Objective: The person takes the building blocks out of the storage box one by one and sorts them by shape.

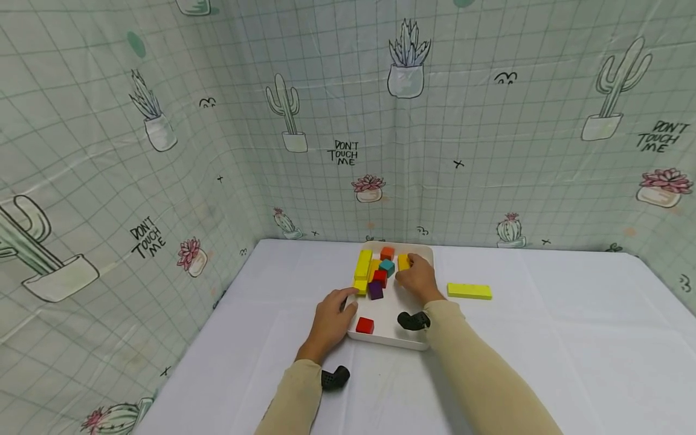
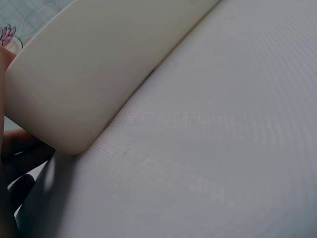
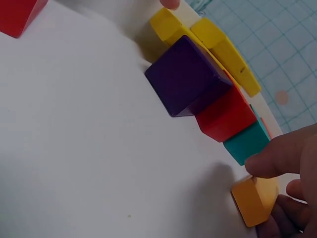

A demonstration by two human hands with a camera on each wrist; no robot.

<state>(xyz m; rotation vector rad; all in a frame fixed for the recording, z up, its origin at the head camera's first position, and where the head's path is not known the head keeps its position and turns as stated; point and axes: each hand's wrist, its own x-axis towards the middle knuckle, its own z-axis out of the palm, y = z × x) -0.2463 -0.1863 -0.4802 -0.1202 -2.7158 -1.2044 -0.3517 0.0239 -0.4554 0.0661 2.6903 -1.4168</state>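
A white tray (image 1: 391, 317) holds several coloured blocks. At its left side my left hand (image 1: 328, 315) grips the wall; in the left wrist view its fingers partly hide behind the tray's corner. My right hand (image 1: 417, 279) pinches a yellow block (image 3: 250, 202) inside the tray near the far right. Left of that block are a teal cube (image 1: 387, 267), a red cube (image 1: 380, 278), a purple cube (image 1: 375, 290) and an orange cube (image 1: 387, 252). Long yellow blocks (image 1: 363, 264) line the left wall. Another red block (image 1: 365, 325) lies at the near left corner.
A flat yellow-green block (image 1: 469, 291) lies on the white table (image 1: 544, 350) right of the tray. Black wrist devices (image 1: 335, 378) show at both sleeves. A patterned cloth (image 1: 451, 121) hangs behind and to the left of the table.
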